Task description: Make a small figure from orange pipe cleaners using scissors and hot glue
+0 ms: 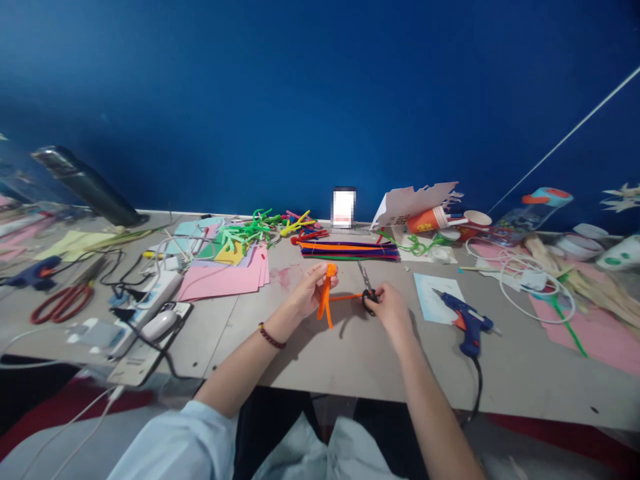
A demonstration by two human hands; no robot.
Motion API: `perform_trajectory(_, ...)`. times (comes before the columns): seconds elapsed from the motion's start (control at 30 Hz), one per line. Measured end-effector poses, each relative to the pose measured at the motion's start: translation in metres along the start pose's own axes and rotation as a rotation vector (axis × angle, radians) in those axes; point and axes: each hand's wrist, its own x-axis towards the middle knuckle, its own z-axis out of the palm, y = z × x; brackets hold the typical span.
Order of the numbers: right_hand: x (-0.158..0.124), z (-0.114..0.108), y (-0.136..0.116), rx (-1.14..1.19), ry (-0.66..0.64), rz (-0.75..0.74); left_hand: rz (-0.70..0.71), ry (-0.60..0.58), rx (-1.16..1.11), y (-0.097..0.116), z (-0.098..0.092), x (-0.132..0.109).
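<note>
My left hand (pixel 311 288) is closed around an orange pipe-cleaner piece (pixel 329 297), coiled at its top with two ends hanging down. Slightly to the right, my right hand (pixel 391 308) has its fingers on the black handles of a pair of scissors (pixel 369 291), whose blades point away from me. A single orange strip (pixel 346 297) runs between the hanging piece and the scissors' handles; where it ends by my right hand is hidden. Just beyond both hands, a bundle of purple, orange and green pipe cleaners (pixel 349 251) lies on the table.
A blue glue gun (pixel 467 320) rests on a light blue card to the right. Pink paper sheets (pixel 223 280), green twisted pipe cleaners (pixel 247 230) and a power strip (pixel 150 307) are on the left. A phone (pixel 344 207) stands against the blue wall.
</note>
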Motion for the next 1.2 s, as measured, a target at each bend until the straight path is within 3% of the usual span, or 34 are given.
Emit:
perform_trajectory(0.23, 0.001, -0.005, -0.003, 0.076, -0.044, -0.077, -0.201, 0.131, -0.176, -0.004, -0.001, 0.006)
perform_trajectory(0.37, -0.008, -0.035, -0.038, 0.196, -0.015, -0.179, -0.229, 0.174, -0.165, -0.004, 0.004, 0.005)
perform_trajectory(0.5, -0.011, -0.056, -0.079, 0.413, -0.04, -0.385, -0.255, 0.137, -0.135, -0.008, 0.002, 0.004)
perform_trajectory(0.6, -0.006, -0.048, -0.093, 0.47, -0.022, -0.568, -0.233, 0.121, -0.121, -0.013, -0.004, 0.004)
perform_trajectory(0.77, 0.0, -0.022, -0.086, 0.503, 0.143, -0.654, -0.168, 0.081, -0.104, -0.021, -0.011, 0.005)
perform_trajectory(0.9, -0.001, -0.016, -0.079, 0.492, 0.225, -0.682, -0.102, 0.05, -0.043, -0.026, -0.011, 0.006)
perform_trajectory(1.03, -0.003, -0.018, -0.078, 0.522, 0.213, -0.672, -0.073, 0.077, -0.006, -0.025, -0.009, 0.006)
perform_trajectory(1.2, -0.003, -0.016, -0.076, 0.712, 0.091, -0.391, -0.044, 0.082, 0.064, -0.021, -0.004, 0.003)
